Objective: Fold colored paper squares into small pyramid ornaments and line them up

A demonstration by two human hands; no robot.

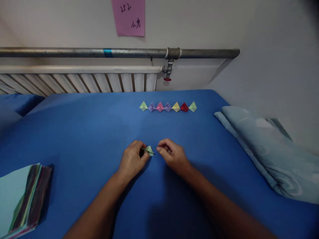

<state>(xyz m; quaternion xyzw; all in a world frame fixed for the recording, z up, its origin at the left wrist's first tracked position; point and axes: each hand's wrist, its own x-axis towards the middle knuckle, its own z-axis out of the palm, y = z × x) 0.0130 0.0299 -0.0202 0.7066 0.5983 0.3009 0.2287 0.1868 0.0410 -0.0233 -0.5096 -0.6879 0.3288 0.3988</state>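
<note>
Between thumb and fingers, my left hand (134, 157) pinches a small folded piece of light green paper (150, 150) low over the blue surface (87, 129). Just right of that paper is my right hand (173, 154), its fingers curled and its thumb near the index finger; nothing shows between them. Farther back, several small folded paper pieces (159, 106) in green, purple, pink, yellow and red stand side by side in a row.
A stack of coloured paper (18, 196) lies at the lower left. On the right is a folded pale blue-green cloth (269, 156). A white radiator (94, 82) and metal pipe (74, 52) run along the back wall, under a pink note (129, 16).
</note>
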